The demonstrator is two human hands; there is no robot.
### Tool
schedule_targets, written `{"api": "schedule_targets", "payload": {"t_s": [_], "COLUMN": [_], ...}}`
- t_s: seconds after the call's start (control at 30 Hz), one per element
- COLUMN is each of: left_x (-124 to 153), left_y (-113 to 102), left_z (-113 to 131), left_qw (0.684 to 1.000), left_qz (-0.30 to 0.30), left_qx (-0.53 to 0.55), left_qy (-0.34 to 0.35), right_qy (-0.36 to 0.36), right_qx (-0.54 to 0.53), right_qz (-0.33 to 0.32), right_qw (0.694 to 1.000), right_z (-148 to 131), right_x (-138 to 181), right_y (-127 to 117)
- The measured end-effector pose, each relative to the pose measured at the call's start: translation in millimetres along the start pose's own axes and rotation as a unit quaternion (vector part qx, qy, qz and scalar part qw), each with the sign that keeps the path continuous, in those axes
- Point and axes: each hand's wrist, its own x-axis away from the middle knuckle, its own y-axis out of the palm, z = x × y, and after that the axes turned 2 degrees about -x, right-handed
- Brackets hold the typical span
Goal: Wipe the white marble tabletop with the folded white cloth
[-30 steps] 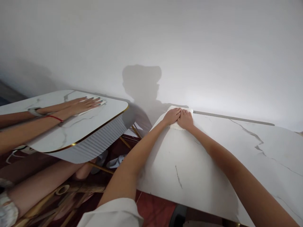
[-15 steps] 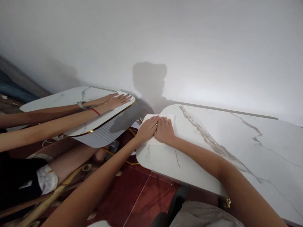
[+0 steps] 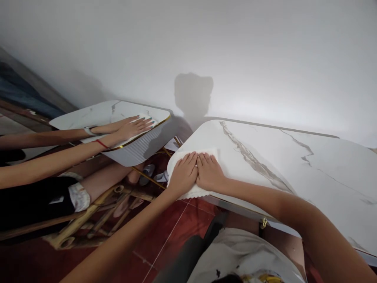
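My left hand (image 3: 184,175) lies flat with its fingers stretched out on a white cloth (image 3: 198,192). Beside it, my right hand (image 3: 210,171) also presses flat on the cloth, and the fingers of both hands touch or nearly touch. The cloth rests on the rounded left end of a white marble-patterned table (image 3: 294,169), its scalloped lower edge reaching over the table's near edge. Parts of the cloth are hidden under my palms.
To the left, a co-worker's hands (image 3: 134,127) lie on another cloth on a similar table (image 3: 97,110) with gold trim. A pale wall (image 3: 250,59) runs behind both tables. A bamboo chair (image 3: 88,220) stands on the red tiled floor (image 3: 165,239).
Both my hands and the cloth have moved toward me, from the table's far left corner to its near edge. The co-worker's hands have slid back slightly, and my view has shifted.
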Motion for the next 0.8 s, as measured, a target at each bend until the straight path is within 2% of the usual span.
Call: {"api": "schedule_targets", "payload": {"t_s": [0.1,0.23,0.4,0.57,0.8], "left_x": [-15.3,-58.3,-129.0,-192.0,-244.4], "left_y": [0.9,8.9,20.9,33.7,49.8], "left_z": [29.0,46.1,44.4,35.7,33.1], "left_qw": [1.000,0.998,0.992,0.984,0.983], "left_qz": [-0.007,0.001,0.038,0.050,0.065], "left_qx": [0.020,0.052,0.102,0.146,0.134], "left_qy": [0.005,0.021,0.061,0.087,0.111], "right_qy": [0.016,0.036,0.046,0.090,0.120], "right_qx": [0.014,0.032,0.042,0.060,0.053], "right_qz": [-0.002,0.011,0.053,0.062,0.044], "right_qw": [1.000,0.999,0.997,0.992,0.990], "right_z": [24.0,62.9,112.4,150.7,185.9], "right_x": [11.2,-2.4,-45.1,-88.1,-120.6], "right_y": [-9.0,-11.7,-10.2,-7.9,-14.1]}}
